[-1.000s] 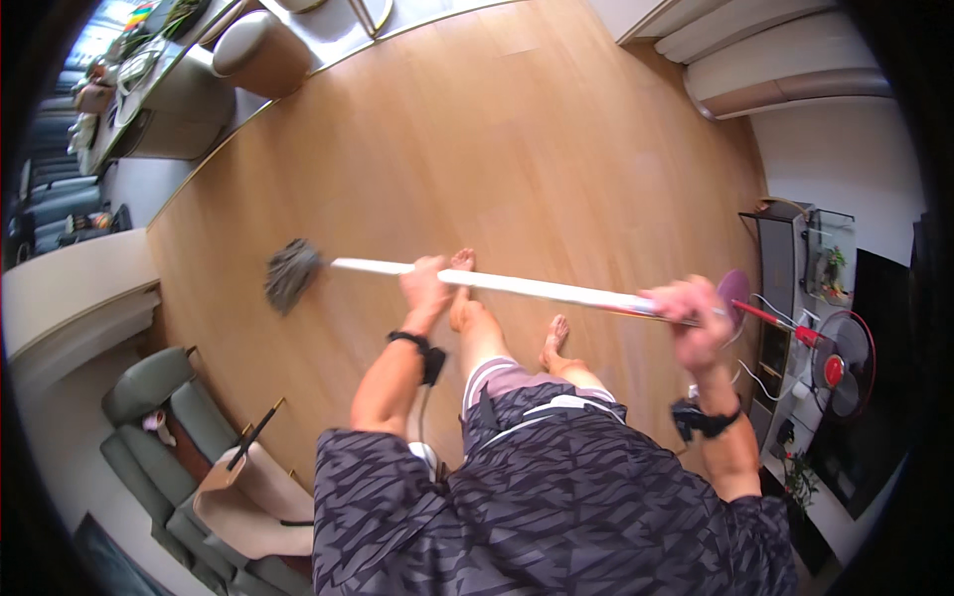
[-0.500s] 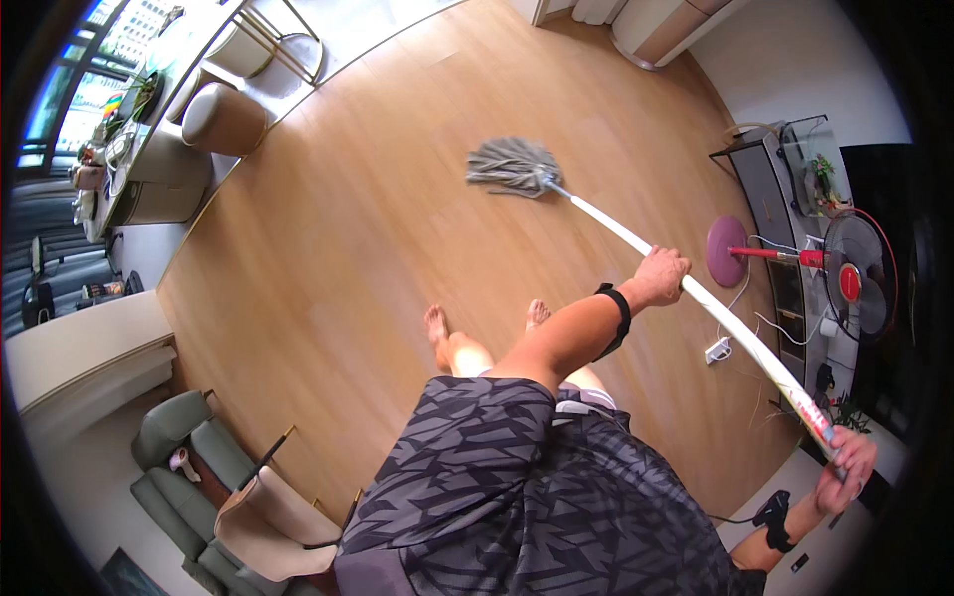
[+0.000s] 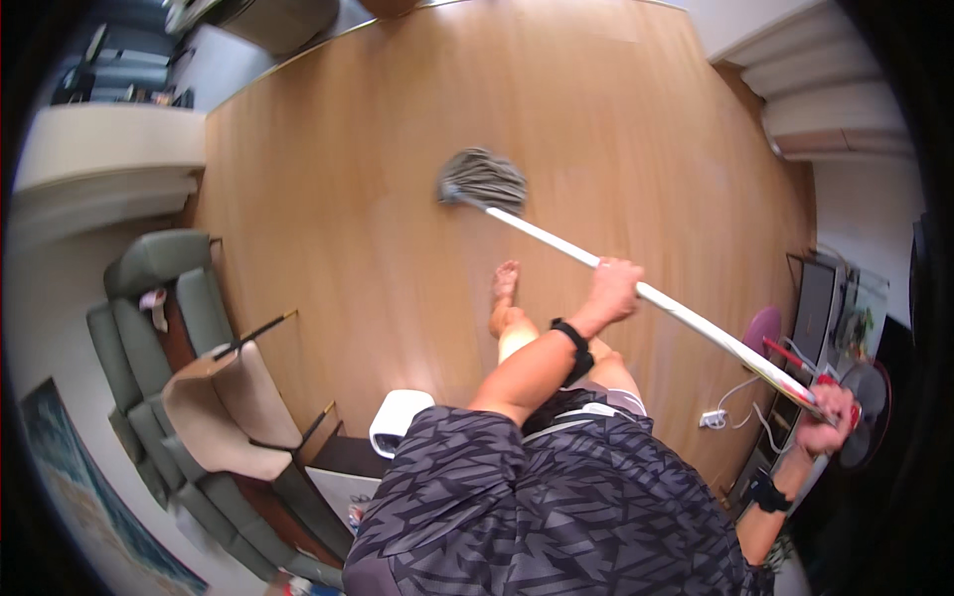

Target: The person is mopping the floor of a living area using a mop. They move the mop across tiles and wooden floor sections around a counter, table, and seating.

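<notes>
Black-and-grey jagged-print shirt [image 3: 596, 507], black wrist straps [image 3: 768, 491]

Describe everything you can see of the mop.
The mop has a long white handle and a grey head of fabric-looking strands, slightly blurred. The head appears to rest on the wood-look floor ahead of the person; the handle slants back toward the right. The left hand grips it near the middle, the right hand near its upper end.

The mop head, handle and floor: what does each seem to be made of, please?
The mop head looks like matte yarn, given its grey strands. The handle seems plastic or coated metal, smooth and white. The floor may be satin wood or laminate, showing grain.
</notes>
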`<move>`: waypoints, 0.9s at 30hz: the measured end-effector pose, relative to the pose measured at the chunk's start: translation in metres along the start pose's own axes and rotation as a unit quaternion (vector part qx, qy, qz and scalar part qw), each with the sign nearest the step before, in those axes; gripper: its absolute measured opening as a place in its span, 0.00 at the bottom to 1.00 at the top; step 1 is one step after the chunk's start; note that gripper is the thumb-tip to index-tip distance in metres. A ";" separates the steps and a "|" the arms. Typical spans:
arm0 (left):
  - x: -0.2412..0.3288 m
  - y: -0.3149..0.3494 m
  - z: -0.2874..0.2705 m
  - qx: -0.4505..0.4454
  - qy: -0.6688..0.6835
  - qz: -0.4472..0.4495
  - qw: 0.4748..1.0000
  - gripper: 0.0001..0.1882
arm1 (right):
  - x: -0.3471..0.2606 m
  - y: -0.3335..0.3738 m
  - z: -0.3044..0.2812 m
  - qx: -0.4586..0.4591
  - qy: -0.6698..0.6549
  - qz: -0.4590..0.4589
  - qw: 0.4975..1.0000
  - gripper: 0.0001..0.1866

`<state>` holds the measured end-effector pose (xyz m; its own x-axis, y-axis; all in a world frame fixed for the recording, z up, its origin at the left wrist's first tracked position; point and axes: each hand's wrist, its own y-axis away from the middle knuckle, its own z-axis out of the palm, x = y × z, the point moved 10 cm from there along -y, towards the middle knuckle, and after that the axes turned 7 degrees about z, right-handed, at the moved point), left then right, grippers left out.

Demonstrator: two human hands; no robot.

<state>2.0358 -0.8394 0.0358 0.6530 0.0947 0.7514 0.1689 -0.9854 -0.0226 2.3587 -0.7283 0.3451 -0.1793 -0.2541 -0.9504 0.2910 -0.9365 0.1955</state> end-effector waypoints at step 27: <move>-0.012 0.092 0.033 -0.053 -0.084 -0.040 0.994 0.04 | 0.050 0.095 -0.002 0.042 0.079 0.077 0.993 0.10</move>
<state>2.0680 -0.9264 0.0026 0.7565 0.1862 0.6270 0.1515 -0.9824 0.1090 2.3789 -0.8296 0.3156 0.0130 -0.3616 -0.9322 0.2235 -0.9077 0.3552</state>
